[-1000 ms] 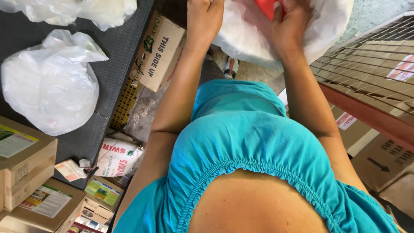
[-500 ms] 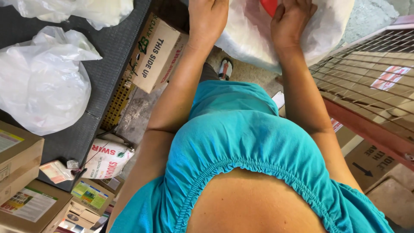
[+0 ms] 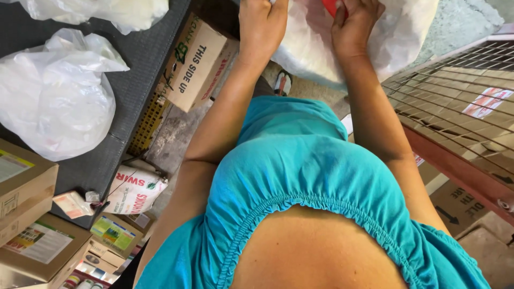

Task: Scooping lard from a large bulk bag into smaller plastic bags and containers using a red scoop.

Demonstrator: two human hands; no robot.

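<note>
Both my arms reach forward over my teal top to a large white plastic bag [image 3: 396, 37] at the top of the view. My left hand [image 3: 262, 24] grips the bag's left edge, fingers closed on the plastic. My right hand [image 3: 356, 27] is inside the bag's mouth, closed on a red item [image 3: 332, 6] that is mostly cut off by the frame's top edge.
A tied white plastic bag [image 3: 59, 96] lies on a dark mat [image 3: 144, 59] at the left. A brown cardboard box [image 3: 195, 64] stands beside it, more boxes [image 3: 27, 187] and small packets lie lower left. A metal wire rack [image 3: 455, 101] with a red frame is at the right.
The view has shifted slightly; both hands stay at the white bag, the right one still on the red item.
</note>
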